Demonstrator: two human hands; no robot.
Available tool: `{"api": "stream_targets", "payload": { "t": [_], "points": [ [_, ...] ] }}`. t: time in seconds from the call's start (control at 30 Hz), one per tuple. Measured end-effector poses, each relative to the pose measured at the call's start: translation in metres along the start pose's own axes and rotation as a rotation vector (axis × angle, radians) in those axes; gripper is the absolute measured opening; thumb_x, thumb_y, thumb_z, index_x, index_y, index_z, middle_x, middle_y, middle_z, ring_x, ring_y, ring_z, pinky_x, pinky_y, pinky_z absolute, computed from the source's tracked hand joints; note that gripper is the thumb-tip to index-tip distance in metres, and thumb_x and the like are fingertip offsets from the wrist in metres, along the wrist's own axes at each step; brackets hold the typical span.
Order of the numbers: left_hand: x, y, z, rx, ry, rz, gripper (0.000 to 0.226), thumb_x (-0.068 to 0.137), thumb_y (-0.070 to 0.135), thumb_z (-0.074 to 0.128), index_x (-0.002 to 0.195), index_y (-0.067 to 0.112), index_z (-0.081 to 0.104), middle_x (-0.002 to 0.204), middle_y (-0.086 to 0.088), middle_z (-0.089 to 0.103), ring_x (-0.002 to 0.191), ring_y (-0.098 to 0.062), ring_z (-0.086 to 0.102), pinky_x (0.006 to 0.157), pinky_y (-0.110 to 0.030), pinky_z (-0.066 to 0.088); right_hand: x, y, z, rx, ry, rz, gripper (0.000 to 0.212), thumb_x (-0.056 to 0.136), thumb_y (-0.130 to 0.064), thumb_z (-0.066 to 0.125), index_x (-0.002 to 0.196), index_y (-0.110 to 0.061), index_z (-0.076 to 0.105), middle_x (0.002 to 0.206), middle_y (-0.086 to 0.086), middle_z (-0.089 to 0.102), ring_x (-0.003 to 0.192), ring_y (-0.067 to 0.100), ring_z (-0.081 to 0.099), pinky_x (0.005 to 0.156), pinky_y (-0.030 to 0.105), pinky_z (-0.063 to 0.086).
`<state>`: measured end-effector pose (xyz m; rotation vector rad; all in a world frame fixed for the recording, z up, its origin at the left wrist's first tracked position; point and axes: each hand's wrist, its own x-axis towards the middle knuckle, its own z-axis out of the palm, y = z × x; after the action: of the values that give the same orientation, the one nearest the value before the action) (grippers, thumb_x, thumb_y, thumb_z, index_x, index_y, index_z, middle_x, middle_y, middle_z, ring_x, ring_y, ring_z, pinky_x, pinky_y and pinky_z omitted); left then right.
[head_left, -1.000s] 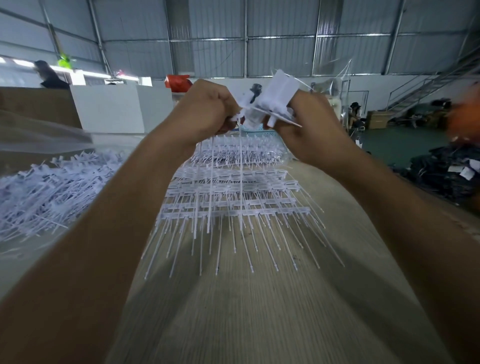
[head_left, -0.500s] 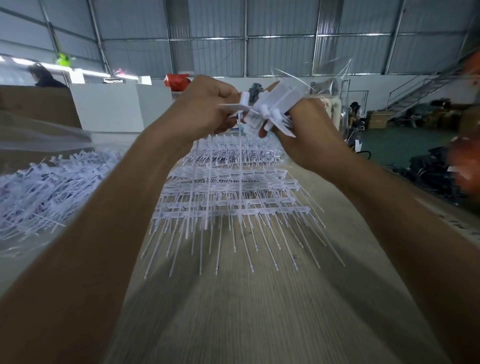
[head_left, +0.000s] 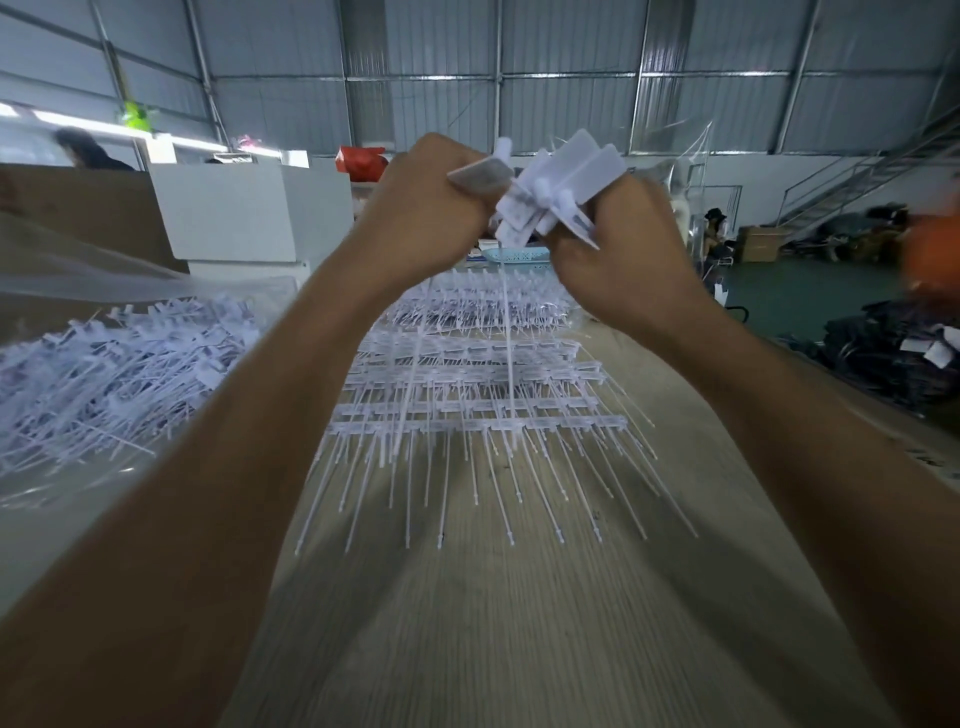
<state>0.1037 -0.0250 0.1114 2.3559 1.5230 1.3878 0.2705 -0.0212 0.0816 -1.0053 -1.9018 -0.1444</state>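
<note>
Left hand (head_left: 431, 208) twisted single seal tag (head_left: 480, 174) flatter, away from seal bunch (head_left: 566, 182), fingers pinching it. Right hand (head_left: 618, 254) stayed curled round bunch. Snap-off looked close.

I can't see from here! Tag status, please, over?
Status: left grip holds one tag; right grip holds the tag bunch. Below, tag rows on table; nothing blocking.

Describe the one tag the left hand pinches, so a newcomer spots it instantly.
Look above the tan table. The right hand grips a fanned bundle of white tags; the left hand pinches one tag beside it. Its flag lies flat, shaded grey, outside the fan.
</note>
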Motion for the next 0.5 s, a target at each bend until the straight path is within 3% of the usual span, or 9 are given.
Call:
{"api": "stream_targets", "payload": {
  "t": [0.13, 0.2, 0.27, 0.4, 0.5],
  "points": [
    [-0.003, -0.005, -0.005, -0.039, -0.019, 0.037, 0.037, 0.093, 0.004, 0.061, 0.056, 0.007, 0.057, 0.052, -0.003, 0.044, 0.045, -0.011, 0.036, 0.046, -0.021, 0.029, -0.001, -0.003, 0.004, -0.126, 0.024, -0.067, 0.026, 0.093, -0.02, 0.057, 0.116, -0.008, 0.061, 0.092, 0.007, 0.06, 0.087, 0.028, 0.055, 0.079, 0.037, 0.047],
    [-0.005, -0.008, -0.007, -0.003, -0.05, 0.049, 0.033, 0.093, 0.002, 0.061, 0.061, 0.001, 0.061, 0.057, -0.011, 0.048, 0.05, -0.016, 0.038, 0.053, -0.025, 0.031, -0.001, -0.004, 0.005, -0.187, 0.0, -0.117, 0.03, 0.093, -0.022, 0.056, 0.119, -0.007, 0.057, 0.093, 0.012, 0.06, 0.087, 0.031, 0.056, 0.078, 0.04, 0.049],
    [-0.004, -0.01, -0.006, 0.087, -0.058, 0.033, 0.031, 0.092, -0.001, 0.059, 0.062, 0.008, 0.062, 0.064, -0.016, 0.056, 0.052, -0.016, 0.043, 0.057, -0.027, 0.034, -0.001, -0.002, 0.006, -0.241, 0.004, -0.149, 0.033, 0.094, -0.025, 0.056, 0.122, -0.007, 0.052, 0.095, 0.015, 0.063, 0.085, 0.036, 0.06, 0.076, 0.046, 0.053],
    [-0.003, -0.011, -0.001, -0.025, 0.009, -0.02, 0.029, 0.095, 0.019, 0.062, 0.066, 0.02, 0.065, 0.062, 0.004, 0.057, 0.052, -0.015, 0.051, 0.055, -0.026, 0.041, -0.001, 0.005, -0.001, -0.037, 0.077, -0.011, 0.023, 0.096, -0.016, 0.059, 0.119, -0.012, 0.06, 0.088, 0.0, 0.065, 0.081, 0.023, 0.065, 0.075, 0.049, 0.058],
    [-0.002, -0.008, 0.001, -0.163, 0.05, 0.01, 0.015, 0.096, 0.033, 0.065, 0.092, 0.022, 0.074, 0.06, 0.018, 0.057, 0.047, -0.006, 0.05, 0.053, -0.024, 0.04, 0.002, 0.002, -0.006, 0.211, 0.071, 0.064, 0.013, 0.098, -0.014, 0.058, 0.095, -0.025, 0.062, 0.086, -0.004, 0.066, 0.08, 0.018, 0.066, 0.071, 0.04, 0.059]
  ]
}}
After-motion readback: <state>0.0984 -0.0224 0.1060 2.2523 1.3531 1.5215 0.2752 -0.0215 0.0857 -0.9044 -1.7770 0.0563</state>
